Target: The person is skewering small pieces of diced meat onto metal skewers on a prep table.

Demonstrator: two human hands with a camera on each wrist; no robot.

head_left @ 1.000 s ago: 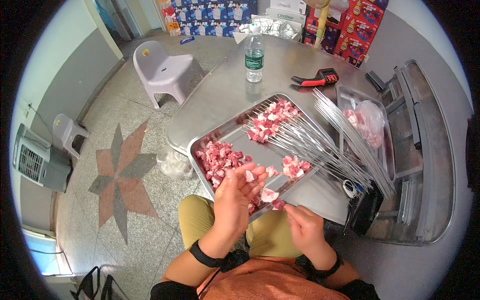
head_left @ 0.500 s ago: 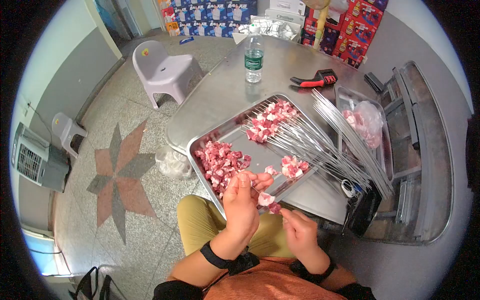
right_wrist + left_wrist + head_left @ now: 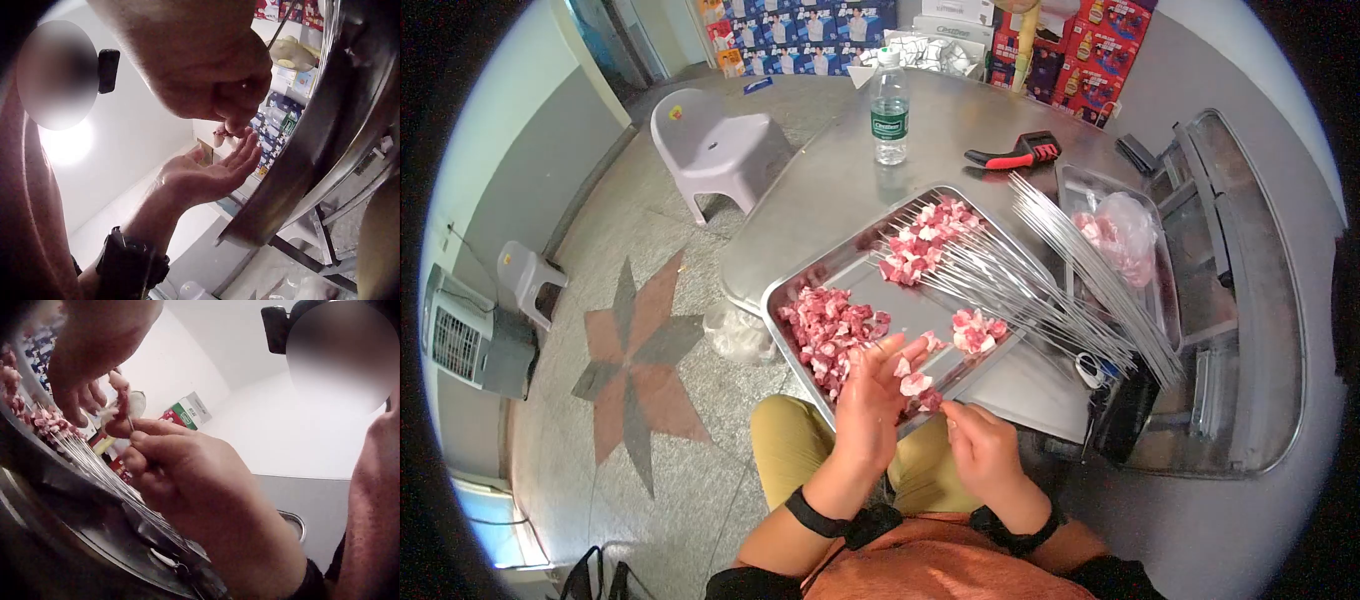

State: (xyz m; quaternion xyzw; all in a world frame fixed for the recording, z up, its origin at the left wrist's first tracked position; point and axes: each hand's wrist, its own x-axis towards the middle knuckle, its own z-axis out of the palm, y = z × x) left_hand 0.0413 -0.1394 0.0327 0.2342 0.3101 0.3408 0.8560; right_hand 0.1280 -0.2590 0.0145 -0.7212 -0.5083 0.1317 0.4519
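My right hand [image 3: 985,450] pinches a thin metal skewer [image 3: 130,424] near its meat-threaded end, thumb against curled fingers. Pink and white meat pieces [image 3: 915,384] sit on it, just beyond the fingertips. Beside them is my left hand [image 3: 868,405], palm turned up, its fingers loosely extended next to the meat; the right wrist view also shows this open palm [image 3: 200,181]. Both hands are over the near edge of a steel tray [image 3: 800,268]. In that tray lie a heap of cut raw meat [image 3: 825,325] and a smaller cluster of meat [image 3: 977,331].
Finished-looking meat skewers [image 3: 930,240] lie across the tray's far side. Bare skewers [image 3: 1090,265] cross toward a second tray with bagged meat [image 3: 1120,240]. A water bottle [image 3: 889,110] and a red-black knife sharpener [image 3: 1015,152] stand farther back on the steel table [image 3: 800,200].
The left hand's fingers drew in toward the thumb half a second ago and are now spread out again beside the meat. The right hand keeps its pinch on the skewer. The head view has shifted slightly.
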